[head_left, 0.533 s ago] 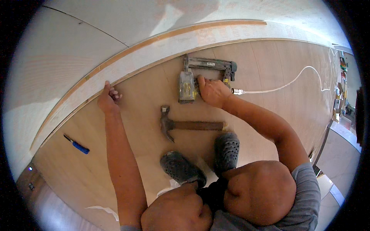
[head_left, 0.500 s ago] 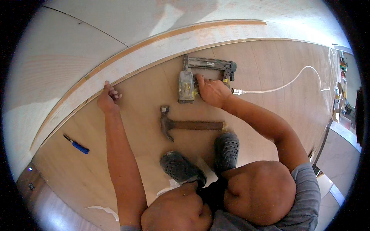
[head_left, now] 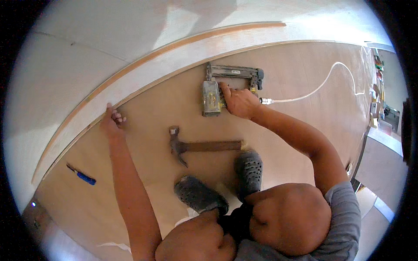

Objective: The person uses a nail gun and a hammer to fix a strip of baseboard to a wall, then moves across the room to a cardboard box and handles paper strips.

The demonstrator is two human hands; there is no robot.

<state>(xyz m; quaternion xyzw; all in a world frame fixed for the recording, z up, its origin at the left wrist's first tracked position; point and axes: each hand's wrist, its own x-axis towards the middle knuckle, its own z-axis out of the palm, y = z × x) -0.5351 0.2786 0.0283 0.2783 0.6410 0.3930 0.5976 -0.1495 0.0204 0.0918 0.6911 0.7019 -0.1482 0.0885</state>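
Note:
My right hand [head_left: 240,102] grips a dusty grey and black pneumatic nail gun [head_left: 211,98], its nose against the thin wooden edging [head_left: 183,71] at the foot of the wall. Farther left, my left hand [head_left: 112,119] is at the same edging. Its thumb is stretched onto the white band [head_left: 143,74] and its other fingers are curled; whether something small is between them is hidden. A claw hammer [head_left: 209,146] with a wooden handle lies on the floor in front of my dark perforated clogs [head_left: 201,194]. Left of my left forearm is a blue-handled tool [head_left: 82,175].
A pale air hose [head_left: 322,89] runs from the nail gun to the right. An orange-brown wood strip [head_left: 174,45] follows the white wall [head_left: 100,26]. Mixed items [head_left: 376,95] stand at the far right. Scraps of white material [head_left: 114,245] lie near my left arm.
The view has shifted, so the hammer and clogs appear farther left. Relative to the hammer, the nail gun and my right hand have moved slightly right. My left hand keeps its thumb on the edge.

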